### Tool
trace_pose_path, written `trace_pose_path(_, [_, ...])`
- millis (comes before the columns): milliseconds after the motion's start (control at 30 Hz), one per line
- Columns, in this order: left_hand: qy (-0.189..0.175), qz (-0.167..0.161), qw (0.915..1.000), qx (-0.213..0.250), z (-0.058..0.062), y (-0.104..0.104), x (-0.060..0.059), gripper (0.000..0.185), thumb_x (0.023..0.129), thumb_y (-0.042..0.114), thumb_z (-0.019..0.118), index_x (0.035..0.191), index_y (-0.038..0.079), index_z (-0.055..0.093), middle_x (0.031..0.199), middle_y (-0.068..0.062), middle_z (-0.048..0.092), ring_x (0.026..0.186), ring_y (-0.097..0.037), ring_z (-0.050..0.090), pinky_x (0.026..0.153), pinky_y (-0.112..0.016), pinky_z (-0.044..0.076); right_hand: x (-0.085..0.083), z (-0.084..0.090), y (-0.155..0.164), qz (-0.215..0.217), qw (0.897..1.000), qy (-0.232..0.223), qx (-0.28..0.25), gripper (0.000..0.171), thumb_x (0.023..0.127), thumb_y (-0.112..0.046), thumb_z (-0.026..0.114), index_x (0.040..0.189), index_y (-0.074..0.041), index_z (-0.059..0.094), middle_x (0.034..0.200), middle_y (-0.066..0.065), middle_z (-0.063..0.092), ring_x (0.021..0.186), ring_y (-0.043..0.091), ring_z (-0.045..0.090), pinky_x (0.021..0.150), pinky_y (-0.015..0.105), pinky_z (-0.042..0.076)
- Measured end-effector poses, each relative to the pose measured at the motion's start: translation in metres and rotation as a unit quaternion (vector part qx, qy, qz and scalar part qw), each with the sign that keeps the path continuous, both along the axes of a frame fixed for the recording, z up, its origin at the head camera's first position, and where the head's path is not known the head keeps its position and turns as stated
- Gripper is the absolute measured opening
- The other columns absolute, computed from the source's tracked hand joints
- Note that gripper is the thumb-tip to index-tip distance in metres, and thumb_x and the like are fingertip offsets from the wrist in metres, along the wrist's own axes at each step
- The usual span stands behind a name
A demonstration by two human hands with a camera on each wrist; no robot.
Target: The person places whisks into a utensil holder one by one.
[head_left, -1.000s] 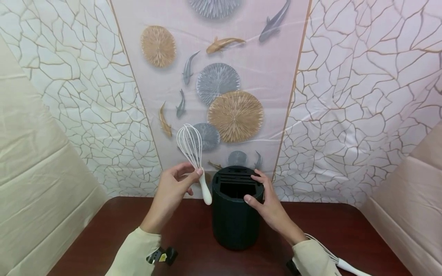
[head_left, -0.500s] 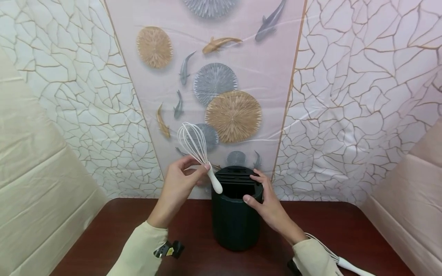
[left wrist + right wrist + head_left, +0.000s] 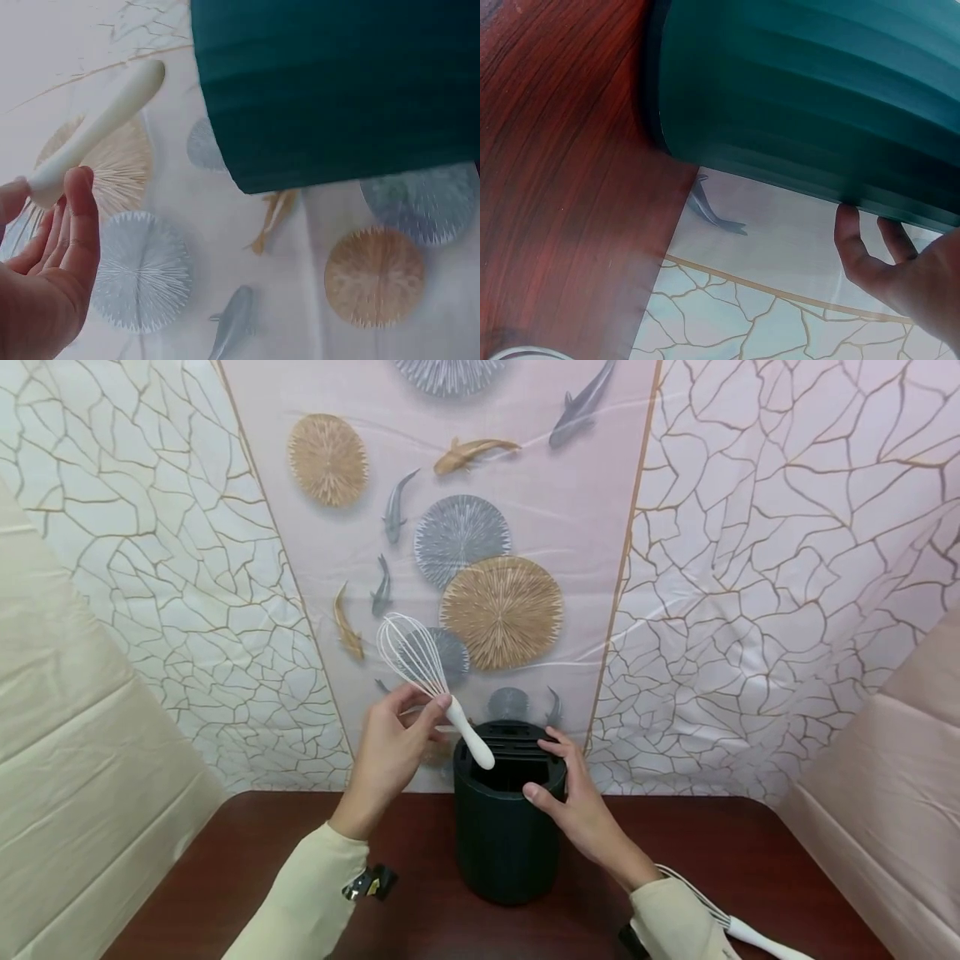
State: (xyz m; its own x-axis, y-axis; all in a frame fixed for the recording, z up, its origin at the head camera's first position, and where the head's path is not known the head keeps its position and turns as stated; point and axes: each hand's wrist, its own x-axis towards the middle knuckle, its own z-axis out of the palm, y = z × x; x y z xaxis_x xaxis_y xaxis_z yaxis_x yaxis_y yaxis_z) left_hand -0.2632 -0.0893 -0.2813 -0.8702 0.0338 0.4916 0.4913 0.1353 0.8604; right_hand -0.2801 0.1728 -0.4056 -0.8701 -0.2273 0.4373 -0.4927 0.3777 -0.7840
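Observation:
A white whisk (image 3: 468,735) is pinched by my left hand (image 3: 386,756) near where its wires meet the handle. The wire loops point up and left, and the handle end slants down over the opening of a dark green utensil holder (image 3: 506,843). In the left wrist view the whisk handle (image 3: 112,116) stands apart from the holder's ribbed wall (image 3: 337,90). My right hand (image 3: 581,802) rests on the holder's right side, thumb at the front rim and fingers at the slotted top. The right wrist view has its fingertips against the green wall (image 3: 802,97).
Under the right forearm and beside it lies a second whisk (image 3: 750,935) with a white handle. The holder stands on a dark red-brown wooden table (image 3: 405,893). A patterned cloth (image 3: 510,468) with fish and round motifs hangs behind the table.
My left hand has moved right and up with the whisk. The handle end went from beside the holder to over its opening, tilting more. The right hand stays on the holder.

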Motion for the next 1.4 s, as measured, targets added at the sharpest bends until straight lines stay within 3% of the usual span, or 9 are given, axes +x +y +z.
trace_pose_path(167, [0.029,0.004,0.9995,-0.015,-0.001,0.003,-0.005,0.019,0.102,0.012,0.071,0.113,-0.004,0.071,0.104,-0.019,0.075,0.083,-0.028,0.079,0.069,-0.036,0.063,0.0,0.002,0.001,0.003,1.0,0.0,-0.001,0.068,0.101,-0.035,0.07,0.158,-0.019,0.036,0.175,0.003,0.015,0.16,0.04,0.009,0.117,0.077,0.015])
trace_pose_path(333, [0.023,-0.01,0.999,-0.037,-0.004,0.009,-0.009,0.02,0.101,0.013,0.073,0.115,-0.002,0.07,0.105,-0.017,0.074,0.085,-0.035,0.078,0.069,-0.036,0.063,0.0,0.0,0.003,0.003,1.0,0.008,-0.007,0.066,0.102,-0.034,0.069,0.157,-0.019,0.037,0.174,0.003,0.016,0.16,0.039,0.009,0.118,0.077,0.015])
trace_pose_path(533, [0.024,-0.019,0.9987,-0.041,-0.008,0.014,-0.012,0.026,0.101,0.013,0.073,0.122,-0.003,0.068,0.108,-0.018,0.073,0.091,-0.029,0.076,0.075,-0.045,0.063,0.0,-0.003,0.002,0.007,1.0,0.008,-0.011,0.065,0.102,-0.033,0.07,0.157,-0.018,0.038,0.174,0.004,0.016,0.16,0.039,0.011,0.118,0.075,0.016])
trace_pose_path(667, [0.032,-0.013,0.9984,-0.046,-0.01,0.016,-0.012,0.026,0.099,0.013,0.076,0.12,-0.001,0.07,0.106,-0.016,0.075,0.092,-0.031,0.074,0.072,-0.04,0.063,0.0,-0.002,0.0,0.008,1.0,0.002,-0.009,0.065,0.102,-0.035,0.069,0.157,-0.02,0.037,0.174,0.002,0.015,0.16,0.039,0.011,0.118,0.075,0.016])
trace_pose_path(800, [0.029,-0.01,0.9985,-0.046,-0.014,0.02,-0.013,0.03,0.097,0.012,0.078,0.124,0.001,0.07,0.115,-0.014,0.075,0.095,-0.03,0.075,0.064,-0.035,0.061,0.0,-0.001,0.0,0.003,1.0,-0.001,-0.01,0.065,0.102,-0.035,0.069,0.157,-0.021,0.036,0.175,0.002,0.015,0.16,0.038,0.011,0.119,0.075,0.016])
trace_pose_path(1033, [0.036,-0.01,0.998,-0.052,-0.021,0.023,-0.016,0.048,0.095,0.007,0.08,0.139,0.0,0.063,0.11,-0.017,0.077,0.092,-0.028,0.077,0.059,-0.032,0.061,-0.001,-0.001,0.001,-0.003,1.0,0.008,-0.008,0.064,0.102,-0.034,0.069,0.157,-0.02,0.038,0.174,0.002,0.017,0.159,0.038,0.014,0.119,0.073,0.018])
trace_pose_path(1233, [0.027,-0.019,0.9978,-0.057,-0.023,0.022,-0.015,0.065,0.092,-0.001,0.079,0.149,-0.001,0.049,0.122,-0.021,0.073,0.085,-0.03,0.078,0.058,-0.033,0.061,-0.001,-0.002,0.001,0.0,1.0,0.012,-0.012,0.064,0.102,-0.033,0.069,0.156,-0.019,0.038,0.174,0.003,0.018,0.159,0.038,0.015,0.119,0.07,0.02])
trace_pose_path(1400, [0.015,-0.028,0.9981,-0.052,-0.023,0.022,-0.013,0.062,0.095,0.003,0.077,0.148,0.0,0.046,0.125,-0.021,0.07,0.088,-0.03,0.078,0.06,-0.035,0.062,-0.001,-0.001,0.001,0.0,1.0,0.01,-0.009,0.065,0.102,-0.034,0.069,0.157,-0.019,0.038,0.174,0.003,0.017,0.159,0.038,0.015,0.118,0.071,0.02])
